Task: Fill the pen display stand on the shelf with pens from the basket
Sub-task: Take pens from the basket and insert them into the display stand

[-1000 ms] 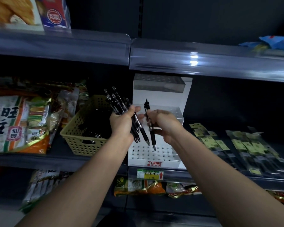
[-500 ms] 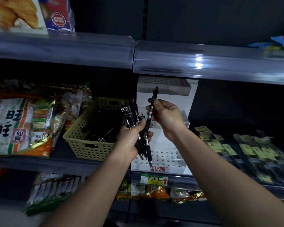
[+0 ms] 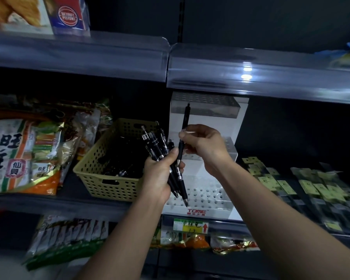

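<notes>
1. The pen display stand (image 3: 210, 122) is white and has stepped tiers with rows of small holes. It carries red "TOME" letters on its front edge and stands on the dark shelf (image 3: 49, 203).
2. The basket (image 3: 109, 184) is yellow and perforated. It sits just left of the stand and contains black pens.
3. The left hand (image 3: 160, 176) is in front of the stand's lower left part. Its fingers are wrapped around a bundle of black pens (image 3: 160, 144) whose tips point down.
4. The right hand (image 3: 206, 144) is in front of the stand's middle tier. It pinches a single black pen (image 3: 185, 120) between thumb and fingers, nearly upright.
5. The holes of the lowest tier look empty, but the top tier is dim and hard to read. The pens inside the basket merge into one dark mass.
6. Snack bags (image 3: 18, 156) lie further left of the stand, beyond the basket, and flat dark packets with yellow labels (image 3: 311, 184) lie to its right.
7. A clear plastic rail (image 3: 251, 75) runs above the stand, and a price label (image 3: 190, 227) is fixed just below it. The place is dimly lit.
</notes>
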Demonstrator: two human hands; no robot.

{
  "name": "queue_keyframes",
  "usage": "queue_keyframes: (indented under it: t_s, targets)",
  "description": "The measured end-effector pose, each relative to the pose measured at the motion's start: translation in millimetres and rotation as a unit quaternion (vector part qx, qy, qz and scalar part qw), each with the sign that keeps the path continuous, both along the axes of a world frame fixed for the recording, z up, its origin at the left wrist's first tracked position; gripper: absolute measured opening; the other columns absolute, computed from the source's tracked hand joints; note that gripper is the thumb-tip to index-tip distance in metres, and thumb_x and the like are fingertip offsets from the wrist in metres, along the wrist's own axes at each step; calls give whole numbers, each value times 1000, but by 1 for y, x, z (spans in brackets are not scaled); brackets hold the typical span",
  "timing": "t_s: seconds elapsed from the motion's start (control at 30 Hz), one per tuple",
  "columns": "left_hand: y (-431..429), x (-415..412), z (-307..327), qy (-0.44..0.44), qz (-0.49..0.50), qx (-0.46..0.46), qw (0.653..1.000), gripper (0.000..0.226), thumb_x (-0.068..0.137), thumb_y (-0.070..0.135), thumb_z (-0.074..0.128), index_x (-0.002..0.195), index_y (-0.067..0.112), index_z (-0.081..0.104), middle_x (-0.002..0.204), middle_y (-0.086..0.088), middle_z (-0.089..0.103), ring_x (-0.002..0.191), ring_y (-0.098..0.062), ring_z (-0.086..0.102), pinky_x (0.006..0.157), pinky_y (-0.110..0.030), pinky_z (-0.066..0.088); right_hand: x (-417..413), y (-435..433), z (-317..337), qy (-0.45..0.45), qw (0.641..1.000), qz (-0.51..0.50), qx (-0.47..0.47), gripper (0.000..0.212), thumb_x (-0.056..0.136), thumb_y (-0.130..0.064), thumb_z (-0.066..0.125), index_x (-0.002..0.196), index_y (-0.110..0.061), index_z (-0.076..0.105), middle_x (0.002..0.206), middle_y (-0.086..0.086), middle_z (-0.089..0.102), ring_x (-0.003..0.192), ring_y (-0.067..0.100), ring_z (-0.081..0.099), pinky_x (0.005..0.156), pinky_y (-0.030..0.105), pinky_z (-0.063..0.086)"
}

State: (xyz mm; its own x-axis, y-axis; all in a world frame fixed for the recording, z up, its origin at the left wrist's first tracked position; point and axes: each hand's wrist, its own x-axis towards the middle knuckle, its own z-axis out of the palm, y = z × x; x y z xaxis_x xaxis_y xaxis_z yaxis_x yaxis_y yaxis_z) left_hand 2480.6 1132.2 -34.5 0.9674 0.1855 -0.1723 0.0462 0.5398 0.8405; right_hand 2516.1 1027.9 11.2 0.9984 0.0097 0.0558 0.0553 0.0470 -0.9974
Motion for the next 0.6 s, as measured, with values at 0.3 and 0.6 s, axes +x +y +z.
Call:
queue_keyframes:
  t_s: [0.3, 0.6]
  targets:
    - [2, -4, -10, 12, 9, -21, 1000, 7, 93, 13, 59, 93, 7, 63, 84, -7, 74, 54, -18, 60, 51, -28, 47, 20, 3, 22, -61, 996, -59, -35, 17, 81, -3, 72, 78, -16, 60, 74, 3, 66, 63, 15, 62, 60, 26, 52]
    - [5, -6, -16, 30, -2, -49, 998, 26, 92, 16, 60, 111, -2, 59, 81, -11, 74, 53, -20, 64, 48, -26, 51, 52, 20, 14, -127, 981, -131, -62, 35, 73, 8, 68, 61, -23, 55, 69, 10, 57, 73, 28, 56, 62, 33, 49]
